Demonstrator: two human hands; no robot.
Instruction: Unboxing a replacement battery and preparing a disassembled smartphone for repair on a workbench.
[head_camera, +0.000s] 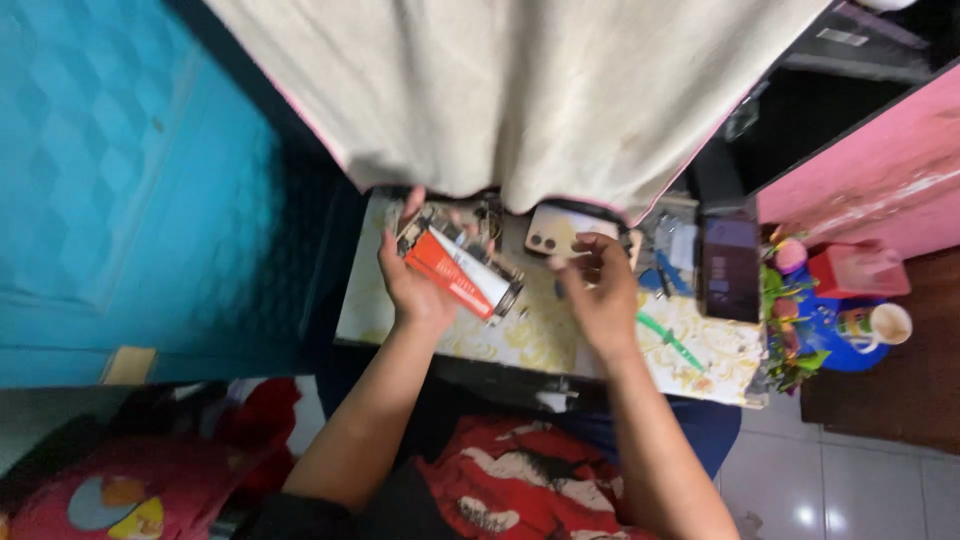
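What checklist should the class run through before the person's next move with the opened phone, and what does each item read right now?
1. Left hand grips the opened phone from below: ok.
2. Right hand is free of tools: cannot tell, fingers curled and blurred.
3. Phone's back cover lies on the small table, apart from both hands: ok.
4. Green tool within reach beside the right hand: ok.
5. Work area fully visible: not ok, the cream cloth hangs over the table's far edge.
6. Dark phone lies flat, away from the hands: ok.
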